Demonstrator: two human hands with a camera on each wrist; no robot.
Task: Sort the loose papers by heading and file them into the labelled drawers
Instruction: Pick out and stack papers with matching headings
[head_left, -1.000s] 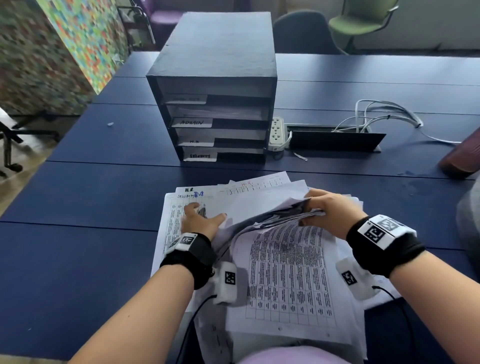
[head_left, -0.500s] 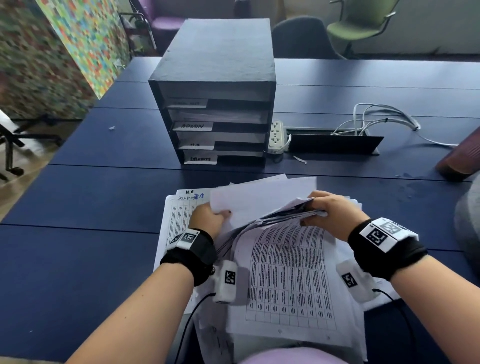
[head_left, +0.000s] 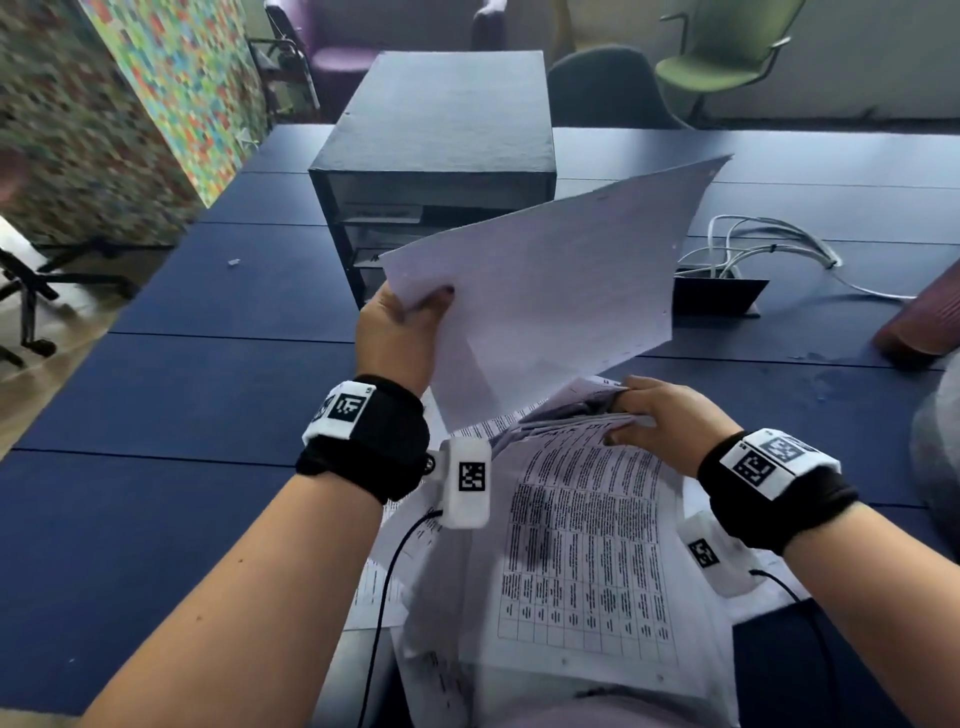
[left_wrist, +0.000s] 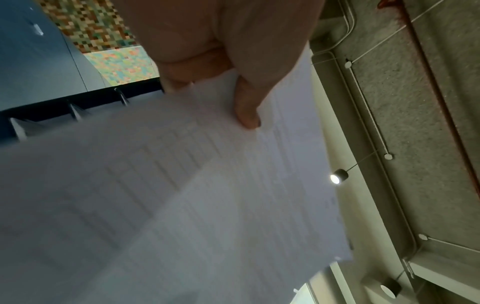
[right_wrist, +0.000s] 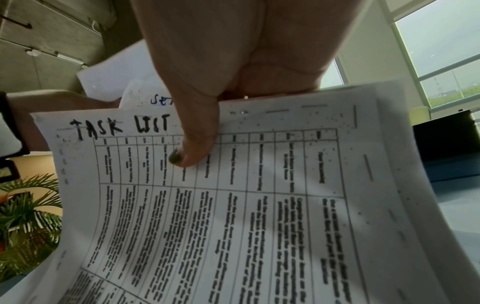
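My left hand (head_left: 402, 332) is raised above the dark blue table (head_left: 182, 395), pinching the near left corner of a blank-sided white sheet of paper (head_left: 550, 291). In the left wrist view the thumb (left_wrist: 246, 109) lies flat across the sheet's printed face, with the other fingers curled behind. That lifted sheet slants up and away in front of the dark grey box-shaped drawer unit (head_left: 447, 124), covering its lower drawer fronts, so I can't read any labels there.

My right hand (head_left: 660, 421) sits lower and nearer me than the drawer unit, closed on the far edge of the loose stack of white printed papers (head_left: 582, 561). The right wrist view shows its thumb (right_wrist: 192, 144) pressed on the top page, a table form headed "TASK LIST" in black marker, with the fingers out of sight beneath. Behind that page a sheet with blue handwriting peeks out. The stack fans out unevenly on the table between me and the drawer unit, its near end reaching the table's edge.

Both wrists wear black bands with white coded tags. To the right of the drawer unit lie a bundle of white cables (head_left: 769, 249) and a black cable tray flap (head_left: 717, 296). Behind the drawer unit stand a purple armchair (head_left: 343, 62), a dark grey chair (head_left: 602, 88) and a green chair (head_left: 727, 57). To its left hangs a multicoloured mosaic panel (head_left: 176, 83).
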